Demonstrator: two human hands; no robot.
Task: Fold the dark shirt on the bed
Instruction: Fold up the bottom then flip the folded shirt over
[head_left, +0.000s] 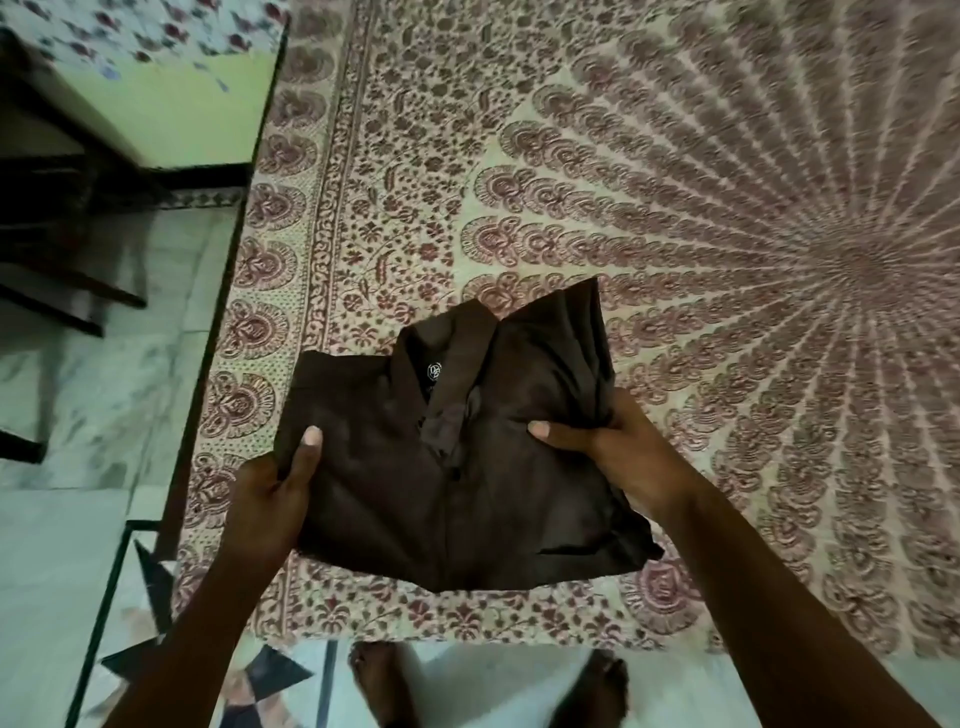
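Observation:
The dark brown shirt (415, 467) is folded into a compact rectangle, collar and label facing up, near the front left corner of the bed (675, 208). My left hand (275, 488) grips its left edge, thumb on top and fingers underneath. My right hand (618, 452) grips the right edge the same way, with bunched fabric by the fingers. The shirt seems slightly raised at its near edge; I cannot tell whether it rests on the sheet.
The bed carries a cream sheet with a maroon floral and radial print. Left of it lies pale tiled floor (62, 415) with dark wooden furniture legs (62, 234). My bare feet (488, 680) stand at the bed's front edge.

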